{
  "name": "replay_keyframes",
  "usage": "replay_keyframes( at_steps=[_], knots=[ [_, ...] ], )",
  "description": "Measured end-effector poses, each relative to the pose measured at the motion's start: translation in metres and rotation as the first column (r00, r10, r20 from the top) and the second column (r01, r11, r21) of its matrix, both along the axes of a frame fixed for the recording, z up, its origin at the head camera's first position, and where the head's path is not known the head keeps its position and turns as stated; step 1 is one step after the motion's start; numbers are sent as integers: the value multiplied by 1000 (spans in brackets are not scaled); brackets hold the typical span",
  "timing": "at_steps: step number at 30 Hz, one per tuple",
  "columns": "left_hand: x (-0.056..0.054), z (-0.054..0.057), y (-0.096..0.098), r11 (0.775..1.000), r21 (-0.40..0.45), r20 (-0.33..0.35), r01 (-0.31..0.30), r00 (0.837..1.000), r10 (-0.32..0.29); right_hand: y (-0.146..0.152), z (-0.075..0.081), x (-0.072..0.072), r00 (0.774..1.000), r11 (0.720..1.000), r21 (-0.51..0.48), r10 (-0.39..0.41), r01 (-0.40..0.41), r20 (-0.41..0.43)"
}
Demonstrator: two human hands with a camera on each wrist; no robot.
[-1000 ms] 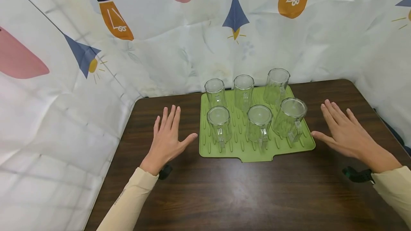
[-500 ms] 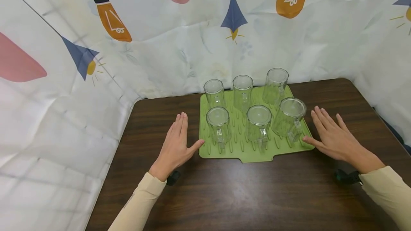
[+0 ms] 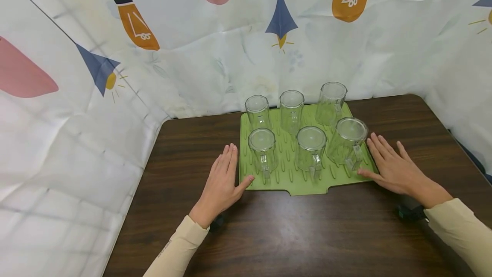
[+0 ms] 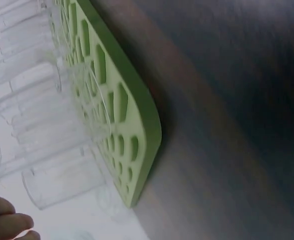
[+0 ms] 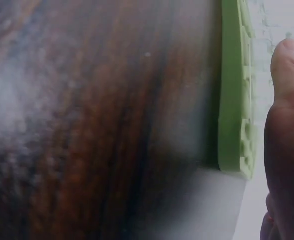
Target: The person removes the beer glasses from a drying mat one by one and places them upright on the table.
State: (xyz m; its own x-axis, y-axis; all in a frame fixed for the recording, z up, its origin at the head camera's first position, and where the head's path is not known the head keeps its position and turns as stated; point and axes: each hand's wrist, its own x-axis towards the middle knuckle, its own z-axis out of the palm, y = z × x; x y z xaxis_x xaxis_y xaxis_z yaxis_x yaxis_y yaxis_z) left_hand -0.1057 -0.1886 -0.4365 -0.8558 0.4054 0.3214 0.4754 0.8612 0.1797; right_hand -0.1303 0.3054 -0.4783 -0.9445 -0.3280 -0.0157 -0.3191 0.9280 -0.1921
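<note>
A green drainer tray (image 3: pixel 307 188) with raised ribs lies on the table, bearing two rows of clear glass mugs. In the front row stand a left mug (image 3: pixel 262 151), a middle mug (image 3: pixel 309 151) and a right mug (image 3: pixel 346 144), apparently upside down with handles toward me. My left hand (image 3: pixel 220 188) is at the tray's left edge, fingers straight and thumb over the front left corner. My right hand (image 3: pixel 397 172) is at the right edge, fingers straight, thumb over the front right corner. Neither hand grips anything; whether they touch the tray I cannot tell.
Behind the front row stand three more glass mugs, one of them the tall back right mug (image 3: pixel 331 104). The dark wooden table (image 3: pixel 292 234) meets a white printed curtain (image 3: pixel 207 76) at the back and left.
Both hands have moved inward and slightly toward me, from apart on either side to the tray's side edges. The left fingers have drawn together. The tray and mugs have stayed put.
</note>
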Motion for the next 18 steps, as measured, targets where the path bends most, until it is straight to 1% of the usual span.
replay_keyframes(
  at_steps=[4,10,14,18],
  knots=[
    [2,-5,6,996,73,-81,43,996,-37,-2,-2,0,999,1000,8,-2,2,34],
    [3,-12,14,980,174,-142,92,988,-67,-3,-4,0,994,1000,-3,-9,9,105],
    [5,-16,18,965,237,-141,111,987,-79,-3,-6,0,993,1000,-11,-7,8,120],
    [7,-18,21,952,291,-99,98,992,-72,-5,-6,0,992,999,-32,-2,6,128]
  ],
)
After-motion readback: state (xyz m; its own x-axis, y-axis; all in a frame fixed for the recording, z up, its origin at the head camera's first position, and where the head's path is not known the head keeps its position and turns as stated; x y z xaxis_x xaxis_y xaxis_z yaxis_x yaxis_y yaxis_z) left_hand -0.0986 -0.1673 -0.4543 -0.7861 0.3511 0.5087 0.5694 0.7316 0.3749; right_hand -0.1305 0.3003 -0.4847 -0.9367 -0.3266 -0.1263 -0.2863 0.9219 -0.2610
